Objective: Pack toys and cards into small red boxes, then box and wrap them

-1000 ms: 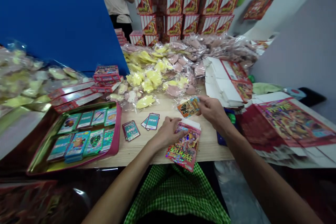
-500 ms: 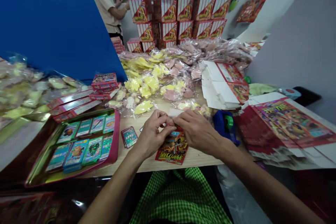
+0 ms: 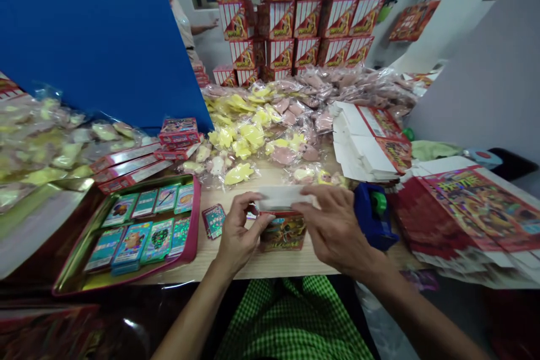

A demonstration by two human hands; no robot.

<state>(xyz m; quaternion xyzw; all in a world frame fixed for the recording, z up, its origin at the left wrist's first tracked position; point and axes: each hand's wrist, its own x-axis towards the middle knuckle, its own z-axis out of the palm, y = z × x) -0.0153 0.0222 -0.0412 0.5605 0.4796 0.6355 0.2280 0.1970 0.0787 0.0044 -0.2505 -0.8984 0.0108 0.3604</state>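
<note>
Far left, pink-rimmed metal tray [image 3: 195,225] of foil trading cards sits on the wood table [image 3: 236,266], w/ small card stack [image 3: 214,221] just beside it. L hand [image 3: 240,230] low over table, wrist angled inward, thumb + fingers pinching left end of white paper flap [image 3: 280,198]. Flap sticks up from top edge of glossy red foil pack [image 3: 282,232], which lies flat on table between both hands. R hand [image 3: 337,225] comes in from right, fingers bent down over flap's right end, grasping it as far as can be seen. Just right of it, blue tape dispenser [image 3: 373,216] w/ green core. Behind hands, heap of see-through plastic bags [image 3: 248,143] w/ soft yellow + pink shapes hides back of table. Further right, folded white-and-red card box blanks [image 3: 371,138], then stack of shiny printed sheets [image 3: 476,208].
</note>
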